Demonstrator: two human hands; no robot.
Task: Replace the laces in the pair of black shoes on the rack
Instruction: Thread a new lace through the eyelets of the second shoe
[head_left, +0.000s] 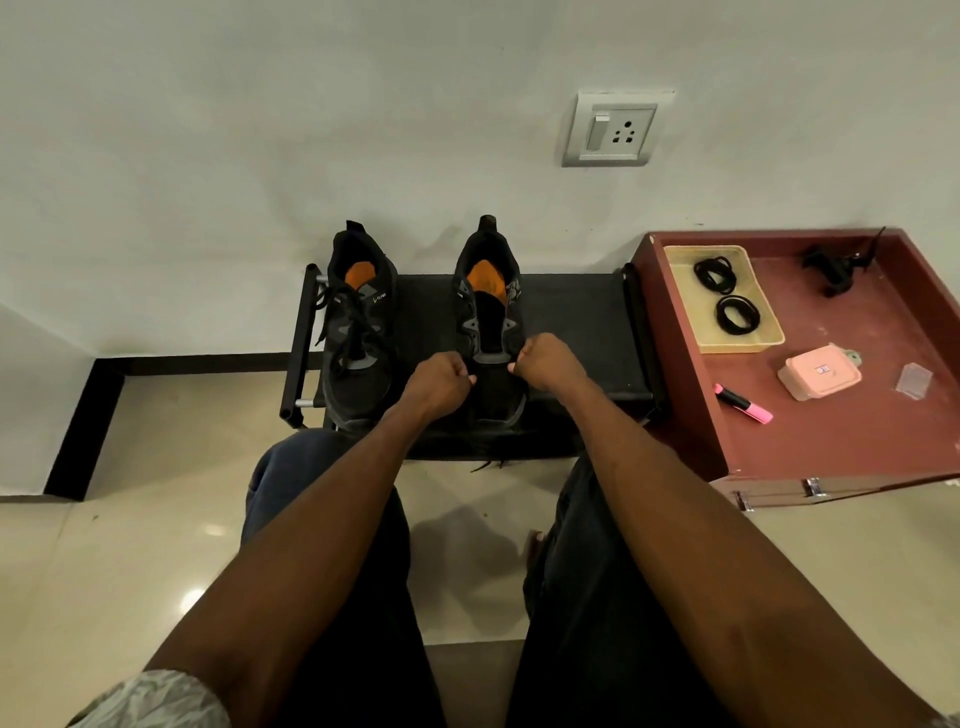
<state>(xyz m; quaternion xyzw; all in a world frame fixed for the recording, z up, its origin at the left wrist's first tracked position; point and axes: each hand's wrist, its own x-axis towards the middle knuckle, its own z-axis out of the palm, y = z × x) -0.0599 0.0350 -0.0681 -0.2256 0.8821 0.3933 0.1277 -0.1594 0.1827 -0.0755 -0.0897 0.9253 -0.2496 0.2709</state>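
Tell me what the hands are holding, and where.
Left hand and right hand pinch something at the right shoe's lowest eyelets, likely lace ends; the lace itself isn't clearly visible.

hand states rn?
Left hand: fingers curled, pinching something at the unlaced black right-side shoe; lace not discernible.
Right hand: same, opposite side.

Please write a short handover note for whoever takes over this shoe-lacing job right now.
Left hand and right hand: each curled in a pinch grip beside the lowest eyelets of the right shoe; the lace itself is too dark to make out.
Both shoes stand on the rack. Right shoe's upper eyelets are empty; left shoe is laced.
Two coiled laces lie in the beige tray; a loose black lace pile sits behind it.
Left: lace the right shoe.
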